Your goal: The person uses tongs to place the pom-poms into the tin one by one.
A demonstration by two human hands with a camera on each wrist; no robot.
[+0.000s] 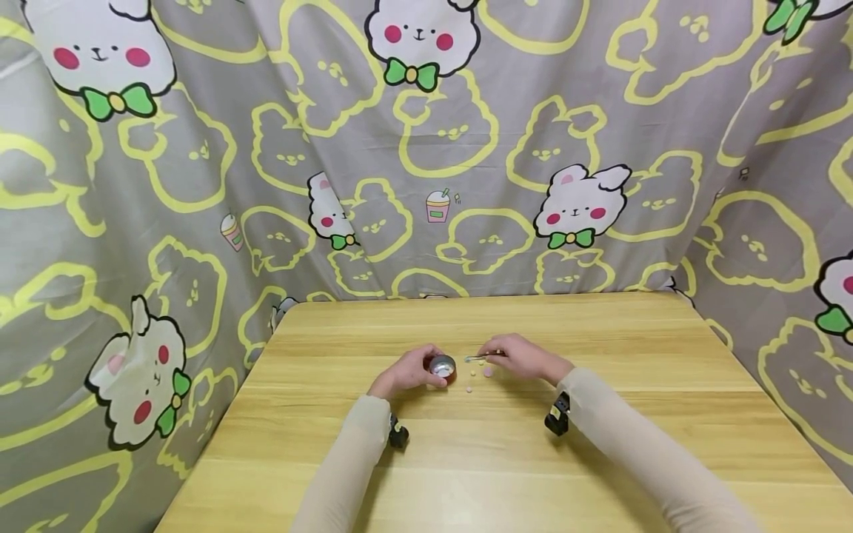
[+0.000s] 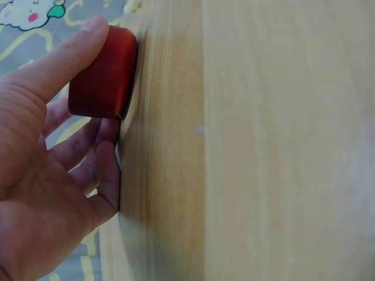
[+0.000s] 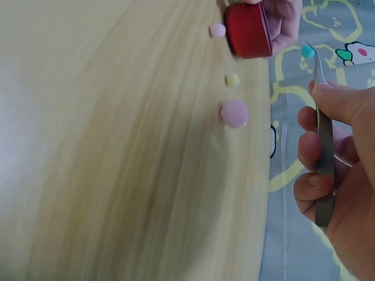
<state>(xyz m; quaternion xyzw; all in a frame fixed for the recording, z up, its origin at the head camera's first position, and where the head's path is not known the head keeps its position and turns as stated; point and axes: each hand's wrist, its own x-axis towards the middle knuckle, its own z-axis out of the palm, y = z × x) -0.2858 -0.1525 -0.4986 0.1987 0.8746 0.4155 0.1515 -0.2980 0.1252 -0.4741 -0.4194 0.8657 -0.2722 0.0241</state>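
Note:
My left hand [image 1: 408, 370] grips a small round red tin [image 2: 106, 73] at the table's middle, thumb on one side and fingers on the other. In the head view the tin shows a silvery inside. To its right, my right hand [image 1: 523, 357] holds a pair of metal tweezers [image 3: 324, 158] with curved tips. A small teal ball [image 3: 307, 51] sits at the tweezer tips, off the table. Beside the tin on the wood lie a small pink ball [image 3: 217, 30], a pale yellow ball [image 3: 232, 79] and a larger mauve ball [image 3: 234, 113].
The wooden table [image 1: 460, 474] stretches out around both hands. A grey curtain [image 1: 373, 148] with cartoon bears hangs behind it and along both sides. Dark wrist cameras [image 1: 557, 414] are strapped on at the sleeves.

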